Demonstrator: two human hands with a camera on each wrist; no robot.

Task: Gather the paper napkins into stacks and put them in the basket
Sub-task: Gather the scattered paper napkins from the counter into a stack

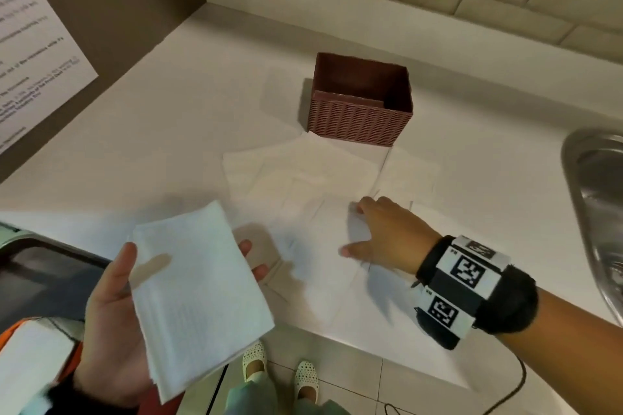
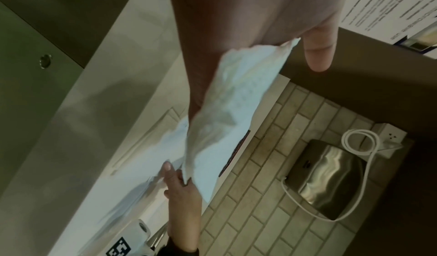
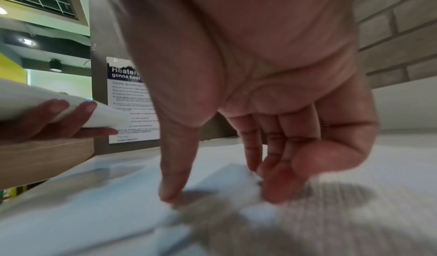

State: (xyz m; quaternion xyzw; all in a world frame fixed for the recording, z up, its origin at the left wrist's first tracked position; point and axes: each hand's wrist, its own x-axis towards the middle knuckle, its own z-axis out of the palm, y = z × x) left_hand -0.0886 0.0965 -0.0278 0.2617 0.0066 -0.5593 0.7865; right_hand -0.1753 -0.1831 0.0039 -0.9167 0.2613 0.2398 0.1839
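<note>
Left hand: left hand [image 1: 114,320] is palm up, nearest the body, off the counter edge; thumb and fingers curl round a stack [image 1: 199,293] of folded napkins that lies across the palm

Stack axis: long side runs from the wrist out toward the fingertips, roughly away from the body; edges fairly even, bottom corner overhangs the palm

Right hand: right hand [image 1: 381,236] is palm down on the loose napkins [image 1: 303,185], thumb spread toward the left hand, fingers bent at the far edge of one sheet; wrist view is blurred, looks like fingertips [image 3: 276,187] lifting or pinching a corner, cannot tell if the grasp is closed

Key relation: the sheet under the right hand lies just to the right of and slightly beyond the stack; right hand is the nearer one, so my guess is it carries the sheet leftward onto the stack

Loose napkins: overlapping, flat on the white counter [image 1: 168,131], spread from the near edge up to the basket; a few more show beside and behind it; count not readable, white on white

Basket: basket [image 1: 360,121] is brown, woven, rectangular, upright, beyond both hands; front wall touches or sits on the far napkins

Basket contents: visible interior is dark, no napkins seen in it

Progress: judged early, one stack in hand, nothing binned
</note>
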